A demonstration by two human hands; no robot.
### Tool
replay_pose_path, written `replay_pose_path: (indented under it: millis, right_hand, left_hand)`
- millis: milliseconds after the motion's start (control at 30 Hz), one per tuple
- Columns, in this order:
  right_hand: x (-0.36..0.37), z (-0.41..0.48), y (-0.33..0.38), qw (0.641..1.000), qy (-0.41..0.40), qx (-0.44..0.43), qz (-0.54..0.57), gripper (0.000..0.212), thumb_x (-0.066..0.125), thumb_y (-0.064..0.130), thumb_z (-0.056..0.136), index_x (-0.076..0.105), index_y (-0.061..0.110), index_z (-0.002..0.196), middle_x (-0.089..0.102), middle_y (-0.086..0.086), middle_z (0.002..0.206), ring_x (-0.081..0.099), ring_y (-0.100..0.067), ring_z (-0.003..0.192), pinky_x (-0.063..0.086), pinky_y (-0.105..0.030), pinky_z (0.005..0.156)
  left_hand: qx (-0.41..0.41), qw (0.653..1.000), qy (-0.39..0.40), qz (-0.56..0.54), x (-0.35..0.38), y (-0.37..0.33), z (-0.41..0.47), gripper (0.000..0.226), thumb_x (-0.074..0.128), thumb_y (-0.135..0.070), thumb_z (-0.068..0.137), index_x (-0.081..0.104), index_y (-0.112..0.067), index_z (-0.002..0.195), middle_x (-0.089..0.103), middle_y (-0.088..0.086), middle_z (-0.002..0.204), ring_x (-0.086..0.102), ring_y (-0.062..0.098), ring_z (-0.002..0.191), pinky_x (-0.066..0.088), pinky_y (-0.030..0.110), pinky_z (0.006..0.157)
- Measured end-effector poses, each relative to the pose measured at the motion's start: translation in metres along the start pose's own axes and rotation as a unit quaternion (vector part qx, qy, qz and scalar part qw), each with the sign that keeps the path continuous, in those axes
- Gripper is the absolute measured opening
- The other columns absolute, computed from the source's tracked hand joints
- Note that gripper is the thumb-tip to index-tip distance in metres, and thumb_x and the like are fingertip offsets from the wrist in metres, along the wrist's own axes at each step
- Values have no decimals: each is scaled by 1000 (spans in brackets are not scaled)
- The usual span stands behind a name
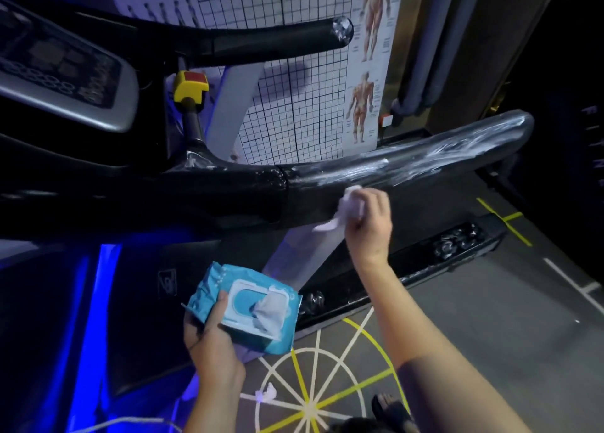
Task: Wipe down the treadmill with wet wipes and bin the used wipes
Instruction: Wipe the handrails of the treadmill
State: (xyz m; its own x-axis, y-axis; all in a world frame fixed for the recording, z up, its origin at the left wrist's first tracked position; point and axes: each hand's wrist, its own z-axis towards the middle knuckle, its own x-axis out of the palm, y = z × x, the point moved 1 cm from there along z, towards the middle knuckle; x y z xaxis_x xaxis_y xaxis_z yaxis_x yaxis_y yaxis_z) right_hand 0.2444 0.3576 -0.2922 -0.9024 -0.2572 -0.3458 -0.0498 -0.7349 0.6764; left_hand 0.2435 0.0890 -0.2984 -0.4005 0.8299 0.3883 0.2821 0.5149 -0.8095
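Treadmill [196,190] fills the left and upper part of the view. Its console [62,73] sits at upper left, with a yellow switch [191,86] topped in red just right of it. Two dark bars reach to the right: an upper bar [261,40] and, lower and nearer, a long rail [408,164]. The rail carries white wet streaks along its far half. The right hand [369,216] is curled round a crumpled white wipe [346,203] and presses it against the near side of the rail about midway along; a tail of the wipe hangs below the fingers. The left hand [209,331], lower and closer to the camera, grips a blue pack [248,305] from beneath, with the thumb laid on top beside the lid. A white sheet [269,315] sticks out of the pack's opening. The pack is held in the air over the treadmill's base, well apart from the rail. Behind the bars hangs a gridded chart [294,73] with anatomy figures down its right side. Blue light glows along the deck at lower left. On the grey floor [490,318], white and yellow lines fan out from one point, and a small crumpled white scrap [266,391] lies among them, just right of the left forearm. A foot [389,406] shows near the bottom edge.
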Motion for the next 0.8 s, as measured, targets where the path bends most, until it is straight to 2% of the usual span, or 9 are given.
replay_pose_path:
  millis: [100, 167, 233, 367, 433, 533, 633, 733, 800]
  right_hand:
    - [-18, 15, -21, 986, -64, 150, -17, 22, 66, 13, 87, 65, 13, 109, 59, -4, 109, 59, -21, 99, 53, -40, 87]
    - [-21, 18, -12, 984, -64, 163, 43, 15, 62, 24, 95, 64, 19, 110, 62, -4, 107, 62, -20, 98, 52, -42, 86]
    - [-16, 9, 16, 979, 4, 164, 121, 13, 61, 24, 99, 58, 21, 111, 68, -2, 101, 67, -16, 89, 53, -36, 82]
    - [11, -24, 53, 970, 171, 134, 109, 22, 59, 19, 97, 50, 18, 117, 71, -4, 87, 64, -23, 72, 47, -34, 63]
    - [21, -29, 56, 959, 195, 148, 141, 18, 59, 20, 97, 50, 23, 112, 72, -3, 87, 65, -21, 74, 50, -33, 65]
    - [21, -27, 51, 957, 171, 145, 184, 10, 63, 25, 99, 58, 20, 105, 72, 4, 94, 68, -15, 82, 54, -32, 72]
    - [8, -19, 38, 950, 114, 180, 227, 7, 62, 21, 99, 62, 15, 103, 73, 5, 97, 70, -15, 93, 57, -38, 81]
    - [-11, -1, 14, 943, 17, 252, 217, 8, 61, 20, 98, 62, 18, 106, 73, 5, 99, 70, -14, 95, 56, -44, 88]
    - [-26, 10, 2, 933, -22, 284, 219, 10, 64, 24, 97, 61, 20, 106, 72, 4, 99, 70, -13, 95, 56, -47, 89]
  left_hand:
    - [-10, 1000, 6, 1, 8, 1, -12, 54, 69, -5, 99, 54, -18, 149, 68, -9, 98, 71, 0, 59, 51, 20, 39]
    - [-7, 1000, -1, 0, 13, 2, -16, 55, 68, -5, 99, 53, -15, 151, 67, -8, 96, 68, -2, 51, 49, 19, 37]
    - [-7, 1000, -2, 1, 19, 2, -19, 54, 67, -5, 100, 53, -14, 151, 66, -7, 96, 67, -3, 48, 48, 19, 36]
    - [-1, 1000, -7, -5, 30, 6, -24, 54, 66, -3, 100, 52, -11, 152, 66, -2, 100, 65, -5, 46, 46, 17, 35]
    - [0, 1000, -15, -5, 31, 9, -25, 53, 66, -3, 100, 53, -11, 151, 65, -3, 99, 65, -4, 46, 47, 17, 35]
    - [4, 1000, -17, 0, 32, 10, -28, 53, 67, -3, 100, 54, -12, 150, 66, -4, 99, 66, -4, 48, 48, 17, 36]
    - [11, 1000, -20, 9, 34, 13, -26, 51, 66, -4, 100, 55, -11, 149, 66, -7, 97, 68, -2, 52, 48, 17, 37]
    - [19, 999, -31, 21, 37, 15, -25, 44, 67, -5, 100, 59, -13, 141, 68, -6, 97, 67, 8, 70, 50, 17, 40]
    - [16, 999, -33, 17, 41, 18, -25, 39, 68, -5, 99, 60, -20, 134, 68, -5, 98, 66, 15, 80, 51, 18, 40]
